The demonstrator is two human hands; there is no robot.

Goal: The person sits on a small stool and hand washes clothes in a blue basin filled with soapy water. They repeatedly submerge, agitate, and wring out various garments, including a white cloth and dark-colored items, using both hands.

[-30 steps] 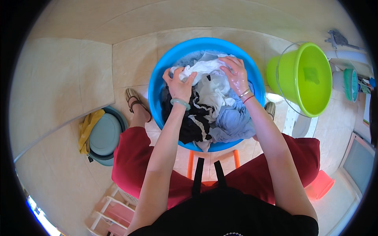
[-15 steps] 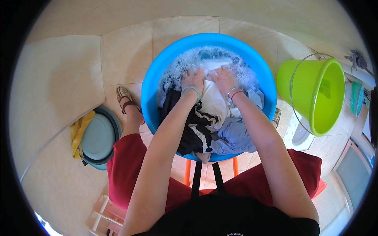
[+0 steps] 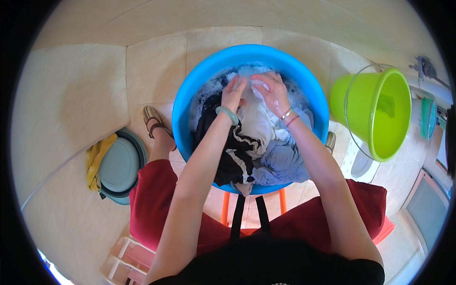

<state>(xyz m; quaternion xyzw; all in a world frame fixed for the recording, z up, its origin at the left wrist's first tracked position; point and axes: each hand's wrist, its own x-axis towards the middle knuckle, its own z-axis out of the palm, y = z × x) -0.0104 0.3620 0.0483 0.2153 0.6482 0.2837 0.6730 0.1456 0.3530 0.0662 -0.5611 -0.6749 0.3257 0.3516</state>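
A blue basin [image 3: 183,90] of sudsy water stands between my legs, heaped with wet laundry. Over its far half, my left hand [image 3: 232,95] is curled against a white garment [image 3: 254,116], with its thumb on the near side. My right hand [image 3: 273,94], wet with suds, pinches a bunched part of the same white cloth. Part of what lies between the two hands is hidden by the fingers. Nearer to me in the basin are a black garment with white lace trim [image 3: 237,164] and a light blue garment [image 3: 282,164].
A lime-green bucket [image 3: 365,111] with a wire handle is on the right. Left of my foot rest grey-green basins [image 3: 118,164] with a yellow cloth [image 3: 99,161]. A pink and white stool [image 3: 130,259] is at the lower left. Orange legs [image 3: 225,209] show under the blue basin.
Both hands have come up out of the suds, lifting part of the white garment. They were pressed down into the foam and cloth before.
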